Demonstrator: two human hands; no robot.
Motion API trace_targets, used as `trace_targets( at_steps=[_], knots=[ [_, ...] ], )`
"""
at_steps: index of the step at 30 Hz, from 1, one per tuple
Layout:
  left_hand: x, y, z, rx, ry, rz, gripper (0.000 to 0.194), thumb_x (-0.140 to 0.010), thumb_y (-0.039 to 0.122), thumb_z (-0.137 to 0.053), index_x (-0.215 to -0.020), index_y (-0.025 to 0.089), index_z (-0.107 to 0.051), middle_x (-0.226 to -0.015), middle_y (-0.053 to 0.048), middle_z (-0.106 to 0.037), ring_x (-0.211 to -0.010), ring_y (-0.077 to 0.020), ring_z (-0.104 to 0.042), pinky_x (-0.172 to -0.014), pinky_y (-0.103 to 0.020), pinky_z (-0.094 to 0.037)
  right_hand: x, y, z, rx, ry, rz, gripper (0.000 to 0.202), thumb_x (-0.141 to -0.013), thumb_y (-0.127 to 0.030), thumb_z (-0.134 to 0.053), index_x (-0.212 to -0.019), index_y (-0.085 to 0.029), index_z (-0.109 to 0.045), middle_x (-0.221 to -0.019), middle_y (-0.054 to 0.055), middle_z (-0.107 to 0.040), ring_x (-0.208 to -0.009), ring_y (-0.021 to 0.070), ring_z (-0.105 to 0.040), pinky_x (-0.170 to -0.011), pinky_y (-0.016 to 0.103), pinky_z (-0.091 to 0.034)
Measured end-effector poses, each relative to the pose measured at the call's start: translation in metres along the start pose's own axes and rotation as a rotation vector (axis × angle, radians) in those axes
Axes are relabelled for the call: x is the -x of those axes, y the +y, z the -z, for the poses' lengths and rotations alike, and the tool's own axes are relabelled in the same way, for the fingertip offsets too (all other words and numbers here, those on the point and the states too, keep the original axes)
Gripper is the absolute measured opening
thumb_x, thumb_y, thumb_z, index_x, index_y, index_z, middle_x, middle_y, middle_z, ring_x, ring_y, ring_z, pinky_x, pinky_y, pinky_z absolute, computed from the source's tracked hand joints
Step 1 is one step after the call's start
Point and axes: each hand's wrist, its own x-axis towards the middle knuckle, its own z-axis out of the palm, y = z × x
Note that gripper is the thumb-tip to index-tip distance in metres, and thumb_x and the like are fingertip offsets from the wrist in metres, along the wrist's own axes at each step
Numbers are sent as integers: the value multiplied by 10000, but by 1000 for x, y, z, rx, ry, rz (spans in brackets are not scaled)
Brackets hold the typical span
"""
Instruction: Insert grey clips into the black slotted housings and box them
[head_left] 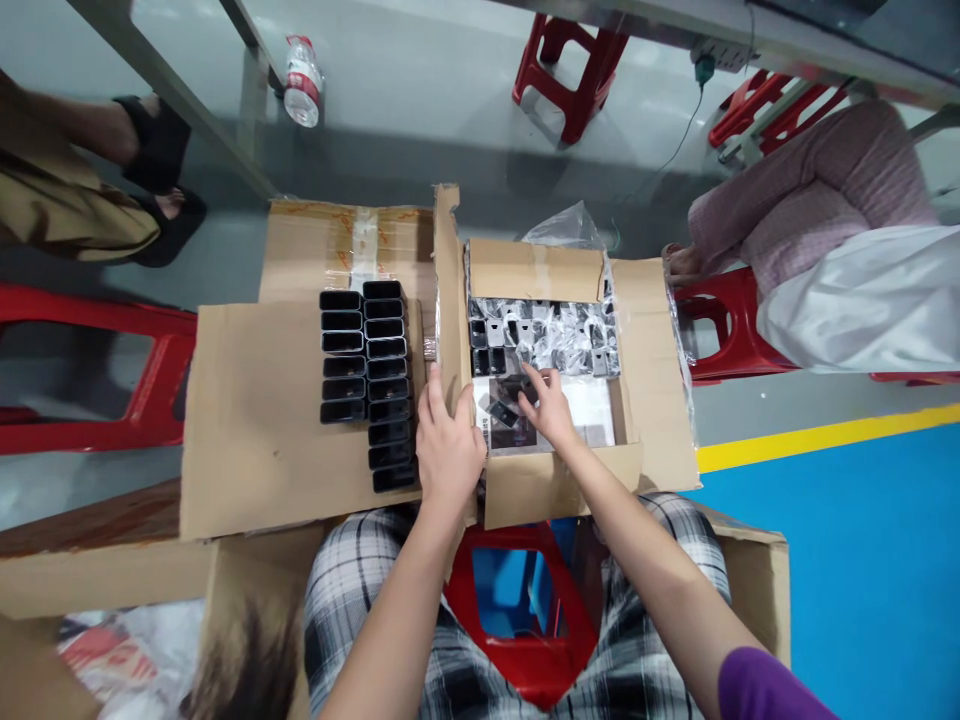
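Note:
My left hand [450, 440] lies with fingers stretched along the near-left edge of the open carton [562, 490], beside the stacked cases. Inside the carton is my right hand [551, 408], its thumb and index finger on either side of a small black casing [514, 386]. Another dark piece [502, 411] lies just below it on a white printed sheet [596, 405]. Small black and grey parts in clear plastic [559, 335] fill the carton's far half. To the left, hollow black rectangular cases [388, 390] stand in two columns on a cardboard flap [262, 400].
A red stool [525, 670] stands between my knees. Seated people's legs are at the far left [67, 180] and right [817, 200]. A plastic bottle [303, 85] and a red stool [570, 75] are on the floor beyond. An open box [112, 590] sits at lower left.

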Motion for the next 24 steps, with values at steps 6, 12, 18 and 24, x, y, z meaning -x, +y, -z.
trace_targets(
  at_steps=[6, 12, 18, 24],
  knots=[
    [0, 0, 0, 9, 17, -11, 495, -847, 92, -504, -1329, 146, -604, -1643, -209, -221, -1382, -413, -433, -969, -508, -556, 10, 13, 5, -275, 42, -87, 259, -887, -282, -557, -1133, -209, -584, -1191, 103, -479, -1068, 193, -611, -909, 344, -560],
    [-1, 2, 2, 8, -8, 2, 495, -840, 93, -513, -1322, 160, -607, -1653, -192, -206, -1354, -404, -461, -938, -503, -570, 0, 19, -14, -391, -20, -136, 124, -749, -222, -614, -815, -214, -509, -1005, 38, -537, -987, 179, -614, -827, 316, -559],
    [-1, 2, 3, 17, -20, 10, 487, -839, 104, -519, -1314, 166, -607, -1658, -178, -197, -1345, -397, -469, -913, -488, -582, -4, 21, -17, -324, -185, -127, 180, -617, -87, -613, -660, -207, -486, -909, -2, -538, -937, 177, -623, -832, 306, -527],
    [0, 1, 3, 30, -22, 9, 484, -845, 113, -516, -1319, 163, -605, -1651, -178, -216, -1316, -389, -493, -915, -485, -581, 9, 16, -3, -90, -250, -176, 236, -621, 27, -530, -623, -209, -516, -840, 22, -603, -922, 195, -615, -884, 311, -495]
  ],
)
